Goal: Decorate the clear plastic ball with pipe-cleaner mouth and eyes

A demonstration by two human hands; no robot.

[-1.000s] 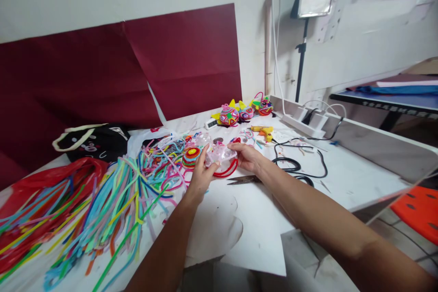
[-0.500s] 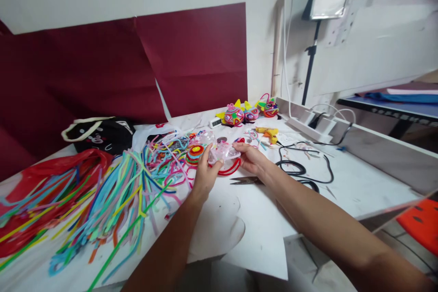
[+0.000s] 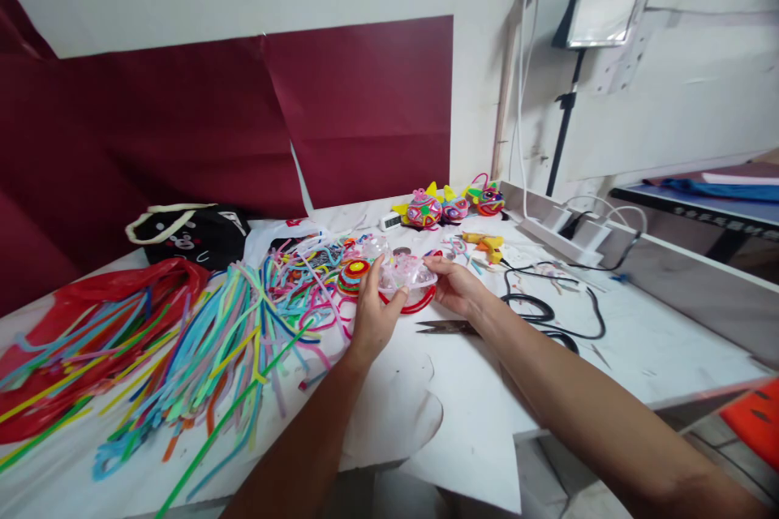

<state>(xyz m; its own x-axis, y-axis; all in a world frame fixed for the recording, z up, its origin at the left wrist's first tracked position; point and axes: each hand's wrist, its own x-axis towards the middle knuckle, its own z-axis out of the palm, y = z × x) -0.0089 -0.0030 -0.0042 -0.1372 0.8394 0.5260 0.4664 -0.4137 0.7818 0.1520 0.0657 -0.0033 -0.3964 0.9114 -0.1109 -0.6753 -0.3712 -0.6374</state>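
Observation:
A clear plastic container with small pinkish bits showing in it sits between my two hands. My left hand grips its left side, thumb along the near rim. My right hand pinches the right edge between thumb and fingers. Just below and behind the container curves a red pipe-cleaner loop, partly hidden. Close to my left hand lies a striped coil dome in red, yellow and green. Scissors lie on the table under my right wrist.
Bundles of colourful pipe cleaners and a red plastic bag cover the left. Behind are a black bag and several finished fish-like crafts. A yellow glue gun, black cord and power strip stand right.
The whole view has shifted, so everything appears a little farther right. Both hands keep hold of the container, which now shows its contents more from above.

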